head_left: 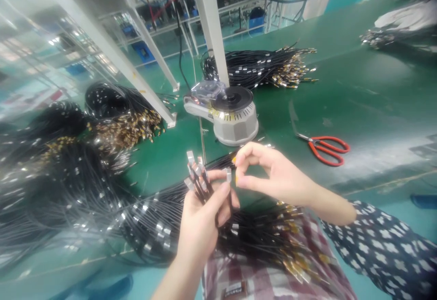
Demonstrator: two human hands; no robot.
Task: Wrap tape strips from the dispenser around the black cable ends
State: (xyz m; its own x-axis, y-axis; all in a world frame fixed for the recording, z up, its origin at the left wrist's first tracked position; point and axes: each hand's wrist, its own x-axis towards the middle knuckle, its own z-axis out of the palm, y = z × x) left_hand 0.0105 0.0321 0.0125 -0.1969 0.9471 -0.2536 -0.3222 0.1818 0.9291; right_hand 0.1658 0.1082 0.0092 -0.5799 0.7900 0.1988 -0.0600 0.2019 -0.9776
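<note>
Several black cables with silvery metal connectors (190,157) stand up out of my left hand (205,213), whose fingers are wrapped round them. One connector (228,175) rises apart from the others, by my left thumb tip. Just right of it is my right hand (273,172), its thumb and fingers curled toward each other with orange-yellow coverings at the tips. Whether something small sits between those fingertips I cannot make out. Beneath both hands, a large bundle of black cables (146,222) runs across the table edge and my lap.
A grey-white round tape dispenser (235,122) stands beyond my hands. Red-handled scissors (329,150) lie to the right on the green table (280,113). Cable bundles lie behind (252,68) and at the left (123,118). White metal posts (211,27) rise from the table. Someone's white sleeve (409,15) is far right.
</note>
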